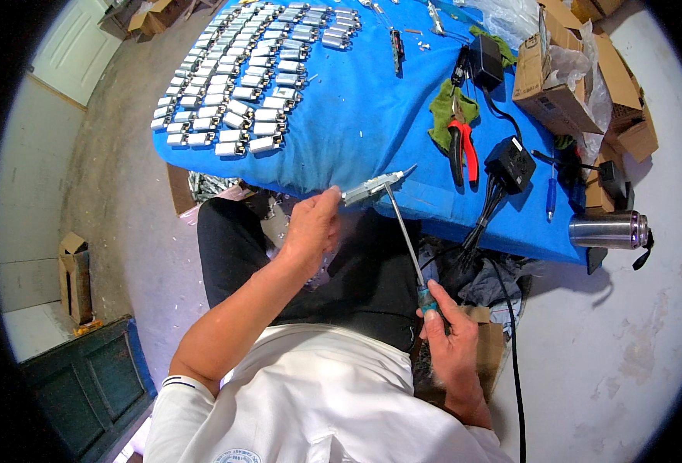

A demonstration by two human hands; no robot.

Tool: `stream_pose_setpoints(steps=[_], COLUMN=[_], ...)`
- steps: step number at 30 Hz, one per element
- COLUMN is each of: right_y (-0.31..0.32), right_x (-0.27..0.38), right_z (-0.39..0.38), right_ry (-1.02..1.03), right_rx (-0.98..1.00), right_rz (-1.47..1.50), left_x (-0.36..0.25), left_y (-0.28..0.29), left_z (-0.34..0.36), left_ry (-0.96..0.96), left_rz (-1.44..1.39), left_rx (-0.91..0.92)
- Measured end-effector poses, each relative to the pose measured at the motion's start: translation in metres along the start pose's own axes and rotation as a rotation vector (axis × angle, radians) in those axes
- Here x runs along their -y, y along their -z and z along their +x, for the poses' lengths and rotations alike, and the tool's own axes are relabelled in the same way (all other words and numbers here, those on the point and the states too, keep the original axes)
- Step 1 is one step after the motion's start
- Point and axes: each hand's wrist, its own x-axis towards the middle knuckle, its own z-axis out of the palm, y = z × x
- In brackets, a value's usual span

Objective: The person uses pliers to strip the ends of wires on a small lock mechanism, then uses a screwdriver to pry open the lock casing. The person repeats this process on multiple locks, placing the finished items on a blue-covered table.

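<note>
My left hand [310,230] is closed on one end of a slim grey-white device [368,187] with a pointed tip. The device lies at the near edge of the blue-covered table [341,116], its tip aimed to the right. In my right hand [452,336] is a screwdriver [407,239] with a teal handle, gripped by thumb and fingers. Its long shaft slants up and left, and the blade end meets the device near its pointed end. Whether the blade sits in a screw is too small to tell.
Rows of small silver rectangular parts [225,85] cover the table's left side. Red-and-black pliers [464,150] lie on a green cloth [442,116]. Nearby are black power adapters [511,164], a blue pen [551,199], a steel flask [605,230] and cardboard boxes [549,100].
</note>
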Motion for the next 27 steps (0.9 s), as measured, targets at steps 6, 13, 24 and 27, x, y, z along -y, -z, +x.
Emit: stream_pose_setpoints(steps=[6,13,24,27], right_y=[0.003,0.002,0.004,0.005], right_x=[-0.010,-0.005,-0.007,-0.014], right_z=[-0.003,-0.003,0.010,0.013], right_ry=[0.033,0.011,0.095,0.103], right_rx=[0.028,0.055,0.049,0.046], right_rz=[0.053,0.057,-0.093,-0.085], left_x=[0.000,-0.002,-0.003,-0.003], left_y=[0.001,0.002,-0.001,0.000], left_z=[-0.001,0.001,-0.002,0.000], left_ry=[0.008,0.013,0.015,0.014], left_rz=[0.005,-0.015,-0.017,-0.016], left_rx=[0.021,0.030,0.028,0.025])
